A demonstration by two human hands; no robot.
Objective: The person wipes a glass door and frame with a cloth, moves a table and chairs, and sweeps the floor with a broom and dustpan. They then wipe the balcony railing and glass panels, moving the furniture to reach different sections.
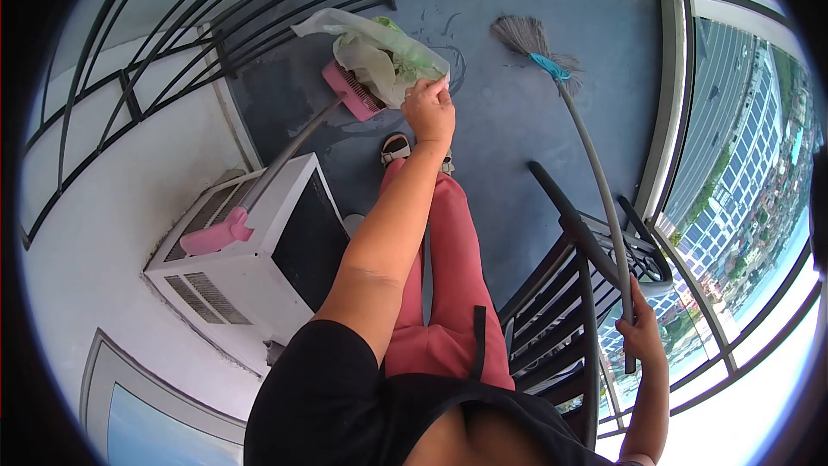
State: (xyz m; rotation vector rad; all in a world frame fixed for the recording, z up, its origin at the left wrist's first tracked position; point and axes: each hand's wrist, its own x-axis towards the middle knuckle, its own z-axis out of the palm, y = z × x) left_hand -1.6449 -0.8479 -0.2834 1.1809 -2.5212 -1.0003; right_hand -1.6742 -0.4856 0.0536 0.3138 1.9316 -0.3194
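Plastic bag (366,56) sits over the pink dustpan (343,86), left hand (429,112) pinching its edge. Right hand (644,332) is wrapped round a broom (524,36), or maybe a mop, hard to tell. Green scraps look bagged, but wet marks (354,128) remain on the floor (496,194).

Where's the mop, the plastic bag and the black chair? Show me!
Mop (524,36), head view: on its grey strands.
Plastic bag (366,56), head view: on its pale, crumpled side.
Black chair (559,201), head view: on its armrest.
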